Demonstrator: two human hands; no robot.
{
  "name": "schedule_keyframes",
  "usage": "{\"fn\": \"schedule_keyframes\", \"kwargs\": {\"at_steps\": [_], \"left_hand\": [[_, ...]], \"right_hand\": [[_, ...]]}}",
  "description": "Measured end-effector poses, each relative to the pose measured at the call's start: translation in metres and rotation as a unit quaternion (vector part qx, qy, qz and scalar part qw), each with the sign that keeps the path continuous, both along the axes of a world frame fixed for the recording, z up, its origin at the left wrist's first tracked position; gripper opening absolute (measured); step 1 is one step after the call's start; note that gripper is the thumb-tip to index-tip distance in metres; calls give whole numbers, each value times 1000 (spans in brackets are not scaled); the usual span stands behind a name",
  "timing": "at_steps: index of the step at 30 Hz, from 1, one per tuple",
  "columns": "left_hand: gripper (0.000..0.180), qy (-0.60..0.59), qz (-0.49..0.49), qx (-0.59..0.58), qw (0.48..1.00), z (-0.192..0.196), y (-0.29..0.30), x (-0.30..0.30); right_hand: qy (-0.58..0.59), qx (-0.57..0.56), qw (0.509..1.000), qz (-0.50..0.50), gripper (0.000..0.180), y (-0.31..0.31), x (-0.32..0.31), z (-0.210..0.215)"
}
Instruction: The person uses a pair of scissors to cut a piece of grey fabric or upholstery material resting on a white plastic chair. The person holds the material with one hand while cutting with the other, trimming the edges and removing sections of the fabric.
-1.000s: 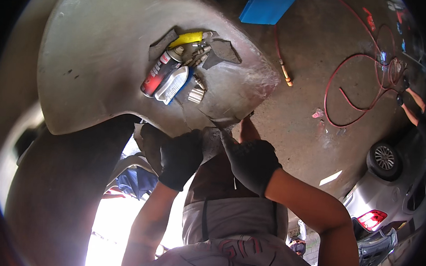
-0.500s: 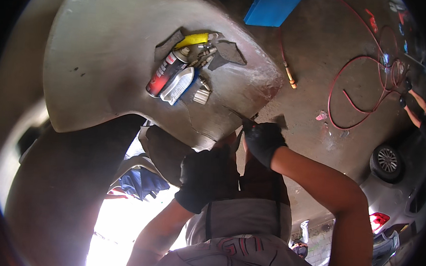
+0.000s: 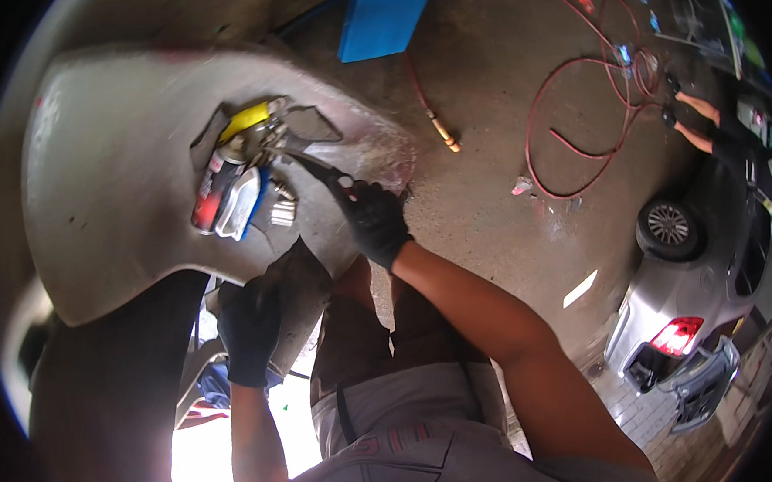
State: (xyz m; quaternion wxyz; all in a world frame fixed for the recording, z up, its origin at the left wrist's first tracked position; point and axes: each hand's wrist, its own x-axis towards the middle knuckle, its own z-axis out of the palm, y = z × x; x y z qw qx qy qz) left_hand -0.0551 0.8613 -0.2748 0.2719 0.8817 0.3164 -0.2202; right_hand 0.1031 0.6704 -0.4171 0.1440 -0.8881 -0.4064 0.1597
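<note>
My right hand point(image 3: 376, 223), in a black glove, is closed round a dark scissors-like tool point(image 3: 316, 165). Its tip reaches over a cluster of small metal fittings point(image 3: 269, 139) on a large grey curved panel point(image 3: 115, 166). At the panel's near edge my left hand point(image 3: 249, 325), also gloved, grips a stiff dark grey sheet point(image 3: 301, 280) with a pointed corner. Beside the fittings lie a red and black spray can point(image 3: 218, 188), a white and blue brush point(image 3: 239, 203), a yellow-handled tool point(image 3: 245, 122) and a pale ribbed block point(image 3: 284, 212). Dark sheet scraps point(image 3: 315, 124) lie around them.
A blue post base point(image 3: 384, 18) stands beyond the panel. On the floor at right lie a red hose point(image 3: 537, 105) and its brass-coloured nozzle point(image 3: 446, 135). A silver car point(image 3: 662, 295) is at far right, with another person's legs point(image 3: 696, 118) above it.
My right hand has brought the tool up and left over the items on the panel. The left hand, holding the sheet, has shifted left. The whole view has also swung.
</note>
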Motion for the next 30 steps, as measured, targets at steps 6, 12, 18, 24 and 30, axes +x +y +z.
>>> {"fn": "schedule_keyframes", "kwargs": {"at_steps": [6, 12, 18, 24, 30], "left_hand": [[26, -70, -35, -31, 996, -13, -14, 19], [25, -41, -48, -21, 998, -18, 8, 33], [27, -40, -41, -33, 998, -32, 8, 35], [24, -40, -32, -25, 998, -48, -22, 39], [30, -39, -3, -11, 999, -57, -62, 19]], "right_hand": [[12, -36, 997, -62, 54, 1, -14, -43], [39, 5, 995, -87, 66, -2, -8, -19], [96, 143, 952, -253, 56, -80, 14, 10], [66, -5, 870, -489, 43, -312, -15, -29], [288, -256, 793, -473, 50, -492, -11, -17]]}}
